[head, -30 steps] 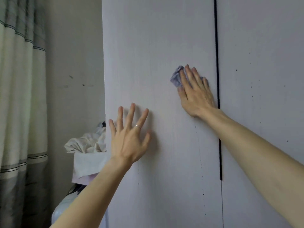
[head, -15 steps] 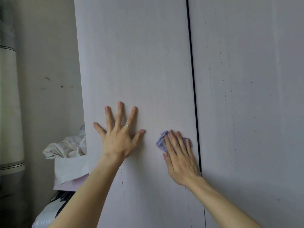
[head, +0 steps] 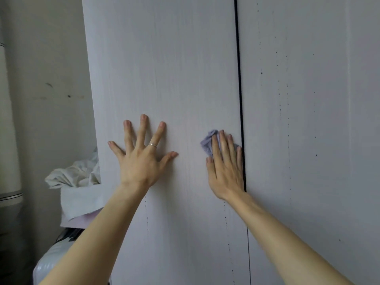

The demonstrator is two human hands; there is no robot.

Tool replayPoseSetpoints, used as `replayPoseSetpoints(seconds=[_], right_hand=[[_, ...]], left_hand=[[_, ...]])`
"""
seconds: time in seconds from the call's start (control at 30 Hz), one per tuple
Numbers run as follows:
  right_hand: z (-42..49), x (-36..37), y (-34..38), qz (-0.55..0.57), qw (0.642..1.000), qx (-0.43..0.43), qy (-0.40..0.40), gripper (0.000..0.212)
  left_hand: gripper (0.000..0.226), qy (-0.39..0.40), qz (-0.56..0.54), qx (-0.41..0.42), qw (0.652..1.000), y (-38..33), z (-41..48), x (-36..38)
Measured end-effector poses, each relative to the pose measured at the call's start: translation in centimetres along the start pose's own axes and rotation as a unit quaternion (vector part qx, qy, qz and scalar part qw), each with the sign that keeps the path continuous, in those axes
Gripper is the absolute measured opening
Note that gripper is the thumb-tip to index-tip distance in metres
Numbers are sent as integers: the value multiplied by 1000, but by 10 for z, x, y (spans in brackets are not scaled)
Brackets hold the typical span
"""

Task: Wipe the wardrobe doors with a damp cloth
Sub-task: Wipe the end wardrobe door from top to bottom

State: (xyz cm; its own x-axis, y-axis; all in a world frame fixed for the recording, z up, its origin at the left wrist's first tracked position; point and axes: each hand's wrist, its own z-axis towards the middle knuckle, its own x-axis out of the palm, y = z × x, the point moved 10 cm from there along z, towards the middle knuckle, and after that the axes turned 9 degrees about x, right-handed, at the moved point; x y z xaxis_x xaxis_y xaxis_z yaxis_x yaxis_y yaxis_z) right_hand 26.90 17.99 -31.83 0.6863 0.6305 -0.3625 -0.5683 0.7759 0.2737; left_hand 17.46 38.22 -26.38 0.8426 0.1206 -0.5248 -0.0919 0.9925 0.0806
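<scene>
Laundry fills draped container; left hand fingers splayed on door, right hand fingers together, pressing cloth.

- Wall at left: off-white, plain, w/ a few dark scuffs.
- Curtain at far left edge: pale, dark stripe band low down.
- Wardrobe: pale wood grain, fills centre & right.
- Crumpled white fabric piled just beside its left edge, on a draped white sheet; pinkish layer under that.
- White ribbed glossy item btm left; can't tell what.
- Light soft, dim; btm left corner in shadow.
</scene>
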Motion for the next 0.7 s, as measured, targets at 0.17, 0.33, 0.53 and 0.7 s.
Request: replayPoseSetpoints(seconds=[0.17, 0.33, 0.53, 0.7], right_hand=[[-101, 37, -28, -32, 998, 7, 46, 61], [-9, 6, 4, -45, 998, -27, 25, 62], [31, -10, 9, 5, 999, 35, -11, 61], [-78, 34, -25, -1, 999, 48, 18, 61]], left_hand=[[80, 12, 4, -9, 1000, -2, -1, 2], [81, 8, 6, -4, 1000, -4, -1, 1], [82, -3, 27, -1, 1000, -2, -1, 2], [74, 20, -18, -21, 999, -9, -7, 4]])
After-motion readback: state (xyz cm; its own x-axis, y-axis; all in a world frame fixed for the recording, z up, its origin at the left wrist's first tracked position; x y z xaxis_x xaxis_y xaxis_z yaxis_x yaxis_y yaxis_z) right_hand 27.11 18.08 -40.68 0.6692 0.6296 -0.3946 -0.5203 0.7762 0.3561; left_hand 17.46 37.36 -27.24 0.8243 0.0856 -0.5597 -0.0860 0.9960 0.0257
